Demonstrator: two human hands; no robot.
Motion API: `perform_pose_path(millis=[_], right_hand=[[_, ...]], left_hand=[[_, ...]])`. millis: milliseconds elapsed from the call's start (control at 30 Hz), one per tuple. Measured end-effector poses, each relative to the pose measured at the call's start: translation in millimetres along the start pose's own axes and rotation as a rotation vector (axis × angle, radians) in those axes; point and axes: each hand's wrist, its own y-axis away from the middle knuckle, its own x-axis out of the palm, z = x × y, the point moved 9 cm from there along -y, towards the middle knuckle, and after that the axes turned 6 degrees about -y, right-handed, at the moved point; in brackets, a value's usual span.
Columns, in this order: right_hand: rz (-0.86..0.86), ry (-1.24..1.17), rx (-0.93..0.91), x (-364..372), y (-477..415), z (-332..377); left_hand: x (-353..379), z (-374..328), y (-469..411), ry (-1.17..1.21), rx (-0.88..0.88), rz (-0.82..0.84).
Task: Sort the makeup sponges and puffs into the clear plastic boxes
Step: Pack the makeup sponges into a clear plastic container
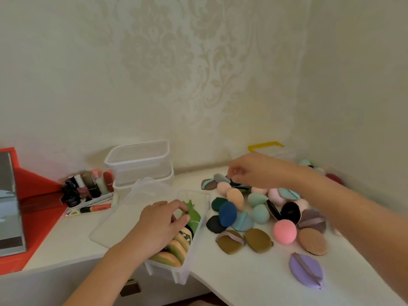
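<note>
Your near box (194, 235) is clear, smooth plastic. The puffs (258, 240) look matt and velvety. The tabletop (254, 281) is smooth white.

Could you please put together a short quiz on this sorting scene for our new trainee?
1. True or false: the left hand touches a green sponge inside the open clear box.
2. Which puff lies nearest the person? A. the lilac puff B. the grey puff C. the navy puff
3. How many olive puffs lie side by side near the pink round sponge?
Key: 1 true; 2 A; 3 two.
</note>
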Motion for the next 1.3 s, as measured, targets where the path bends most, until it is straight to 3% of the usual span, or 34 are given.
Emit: perform_pose_path(millis=[133, 267, 400, 500, 633, 800, 867, 1000, 1167, 1300], right_hand=[[0.066, 0.125, 0.186, -19, 36, -55], [0.101, 0.002, 0.287, -13, 66, -83], [0.084, 0.153, 0.213, 2, 84, -80], [0.121, 0.113, 0.186, 17, 96, -77], [0.268, 0.098, 0.14, 40, 116, -62], [0.37, 0.135, 0.151, 65, 139, -63], [0.344, 0.145, 0.152, 71, 139, -65], [0.124, 0.317, 0.103, 59, 124, -64], [0.13, 0.126, 0.162, 56, 120, -82], [-0.073, 0.01, 0.335, 12, 118, -121]], left_hand=[[-3, -2, -4, -0.081, -0.049, -0.005], [4, -6, -9, -0.206, -0.021, 0.045], [11, -10, -7, -0.248, -0.009, 0.058], [5, -10, -7, -0.26, -0.04, -0.039], [-5, -11, -7, -0.27, -0.087, -0.183], [-2, -19, -6, -0.181, -0.043, -0.221], [2, -21, -6, -0.136, -0.042, -0.202], [14, -27, -9, -0.051, -0.02, -0.104], [27, -33, -14, -0.105, -0.077, -0.018], [26, -36, -20, -0.154, -0.114, -0.033]])
